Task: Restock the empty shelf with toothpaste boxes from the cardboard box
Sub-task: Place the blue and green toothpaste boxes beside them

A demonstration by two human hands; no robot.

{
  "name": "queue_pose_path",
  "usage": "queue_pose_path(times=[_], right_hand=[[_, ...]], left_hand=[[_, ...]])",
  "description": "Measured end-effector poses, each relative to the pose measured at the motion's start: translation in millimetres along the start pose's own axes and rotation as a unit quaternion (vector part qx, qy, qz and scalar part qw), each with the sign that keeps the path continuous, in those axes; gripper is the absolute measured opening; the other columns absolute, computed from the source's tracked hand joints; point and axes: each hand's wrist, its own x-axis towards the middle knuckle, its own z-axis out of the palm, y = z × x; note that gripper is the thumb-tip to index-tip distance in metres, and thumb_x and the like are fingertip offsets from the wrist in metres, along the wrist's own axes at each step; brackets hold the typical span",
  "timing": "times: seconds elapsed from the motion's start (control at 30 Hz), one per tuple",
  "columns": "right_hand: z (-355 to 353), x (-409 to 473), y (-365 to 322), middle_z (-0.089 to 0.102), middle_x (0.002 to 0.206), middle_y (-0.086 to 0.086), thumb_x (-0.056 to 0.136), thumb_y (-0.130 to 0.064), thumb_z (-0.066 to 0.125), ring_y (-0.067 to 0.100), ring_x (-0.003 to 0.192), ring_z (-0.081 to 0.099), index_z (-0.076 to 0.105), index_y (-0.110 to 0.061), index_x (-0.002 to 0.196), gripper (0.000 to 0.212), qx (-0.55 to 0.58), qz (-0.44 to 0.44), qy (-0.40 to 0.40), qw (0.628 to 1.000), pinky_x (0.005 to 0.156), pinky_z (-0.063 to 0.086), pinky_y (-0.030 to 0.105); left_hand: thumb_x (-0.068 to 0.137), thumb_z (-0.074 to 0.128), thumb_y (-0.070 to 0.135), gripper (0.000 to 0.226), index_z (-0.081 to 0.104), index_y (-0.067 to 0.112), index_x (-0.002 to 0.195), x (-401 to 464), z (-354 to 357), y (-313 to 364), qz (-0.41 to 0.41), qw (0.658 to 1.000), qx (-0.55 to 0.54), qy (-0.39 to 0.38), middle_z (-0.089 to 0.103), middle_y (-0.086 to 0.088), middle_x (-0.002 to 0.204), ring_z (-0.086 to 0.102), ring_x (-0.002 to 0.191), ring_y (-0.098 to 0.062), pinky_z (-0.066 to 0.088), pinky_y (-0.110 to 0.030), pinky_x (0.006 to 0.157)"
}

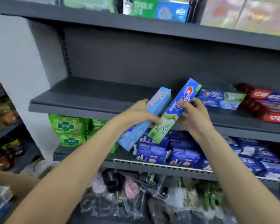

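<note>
Two toothpaste boxes held up in front of dark grey shelf, both tilted, far ends pointing up-right. Left hand grips light blue box, thumb curled across its face. Right hand pinches blue-green box, fingers curled over its upper edge. Boxes side by side, touching near middle. Shelf's left part bare; stacked toothpaste boxes lie flat on it right of hands, red packs beyond. Cardboard box not visible.
</note>
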Motion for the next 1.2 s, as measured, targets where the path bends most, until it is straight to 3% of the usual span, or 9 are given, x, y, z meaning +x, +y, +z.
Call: queue_pose_path(times=[0.27, 0.4, 0.5, 0.63, 0.7, 0.83, 0.9, 1.03, 1.2], right_hand=[[-81.9, 64.8, -24.6, 0.062, 0.096, 0.008, 0.084, 0.004, 0.062, 0.022, 0.083, 0.067, 0.015, -0.04, 0.144, 0.087, -0.028, -0.051, 0.036, 0.998, 0.08, 0.057, 0.042], [-125.8, 83.4, -29.3, 0.067, 0.098, 0.008, 0.087, -0.002, 0.061, 0.02, 0.086, 0.068, 0.021, -0.026, 0.141, 0.071, 0.048, -0.038, 0.059, 0.996, 0.079, 0.057, 0.034], [-147.7, 93.9, -29.1, 0.071, 0.09, 0.007, 0.091, -0.015, 0.058, 0.025, 0.083, 0.067, 0.048, -0.009, 0.121, 0.033, 0.034, -0.005, 0.017, 0.999, 0.076, 0.059, 0.036], [-177.7, 109.6, -50.0, 0.071, 0.084, 0.001, 0.093, -0.018, 0.056, 0.013, 0.069, 0.068, 0.059, -0.012, 0.11, 0.018, -0.043, -0.06, 0.046, 0.996, 0.069, 0.055, 0.034], [-200.8, 123.0, -66.0, 0.071, 0.09, 0.001, 0.091, -0.017, 0.059, 0.005, 0.066, 0.066, 0.06, -0.017, 0.114, 0.023, -0.132, -0.114, 0.058, 0.983, 0.062, 0.052, 0.024], [-238.2, 144.8, -84.3, 0.067, 0.11, 0.003, 0.09, -0.023, 0.061, 0.011, 0.091, 0.059, 0.055, -0.014, 0.131, 0.042, -0.339, -0.157, 0.032, 0.927, 0.078, 0.043, 0.025], [-245.4, 151.1, -84.9, 0.064, 0.118, 0.001, 0.093, -0.024, 0.056, 0.009, 0.099, 0.056, 0.054, -0.013, 0.132, 0.04, -0.351, -0.176, 0.021, 0.919, 0.078, 0.039, 0.015], [-256.0, 158.5, -86.2, 0.062, 0.104, -0.002, 0.097, -0.023, 0.049, 0.008, 0.08, 0.057, 0.051, -0.016, 0.136, 0.039, -0.362, -0.188, 0.049, 0.912, 0.054, 0.037, -0.001], [-271.9, 155.7, -94.0, 0.063, 0.099, 0.009, 0.1, -0.03, 0.038, 0.015, 0.071, 0.055, 0.06, -0.015, 0.106, 0.027, -0.375, -0.165, 0.063, 0.91, 0.06, 0.042, 0.024]], left_hand=[[0.069, 0.079, 0.026, 0.048, 0.045, 0.022, 0.103, 90.8, 31.4, 58.7, 0.095, 0.968, 0.229, -0.037, 0.064, 0.001, 0.088, 0.059, 0.066, -0.01, 0.045, -0.03, 0.065], [0.069, 0.079, 0.027, 0.044, 0.046, 0.019, 0.095, 118.3, 62.7, 86.8, 0.113, 0.956, 0.266, -0.044, 0.067, -0.002, 0.088, 0.059, 0.068, -0.01, 0.043, -0.028, 0.061], [0.069, 0.078, 0.017, 0.04, 0.05, 0.013, 0.098, 128.0, 94.0, 101.8, 0.097, 0.98, 0.162, -0.057, 0.067, -0.004, 0.082, 0.062, 0.062, -0.015, 0.049, -0.028, 0.062], [0.075, 0.075, 0.015, 0.037, 0.054, 0.007, 0.104, 140.7, 132.2, 113.6, 0.042, 0.998, 0.041, -0.021, 0.066, -0.008, 0.088, 0.064, 0.058, -0.016, 0.053, -0.027, 0.06], [0.078, 0.071, 0.021, 0.036, 0.053, 0.009, 0.107, 146.2, 139.8, 115.7, 0.031, 0.997, 0.058, 0.042, 0.066, -0.006, 0.095, 0.066, 0.058, -0.015, 0.053, -0.025, 0.059], [0.08, 0.069, 0.029, 0.03, 0.057, 0.01, 0.1, 152.0, 144.4, 114.8, 0.059, 0.976, 0.157, 0.141, 0.063, -0.003, 0.097, 0.063, 0.074, -0.017, 0.048, -0.024, 0.058], [0.08, 0.07, 0.035, 0.034, 0.059, 0.013, 0.103, 156.2, 151.4, 116.8, 0.076, 0.962, 0.232, 0.122, 0.064, -0.003, 0.1, 0.061, 0.089, -0.022, 0.049, -0.029, 0.072], [0.082, 0.068, 0.039, 0.05, 0.049, 0.018, 0.123, 174.5, 173.2, 121.2, 0.085, 0.934, 0.339, 0.066, 0.057, -0.006, 0.119, 0.051, 0.112, -0.028, 0.045, -0.036, 0.09], [0.08, 0.07, 0.041, 0.045, 0.039, 0.024, 0.106, 195.0, 192.0, 132.6, 0.099, 0.937, 0.335, -0.005, 0.053, -0.005, 0.113, 0.048, 0.102, -0.026, 0.04, -0.036, 0.082]])
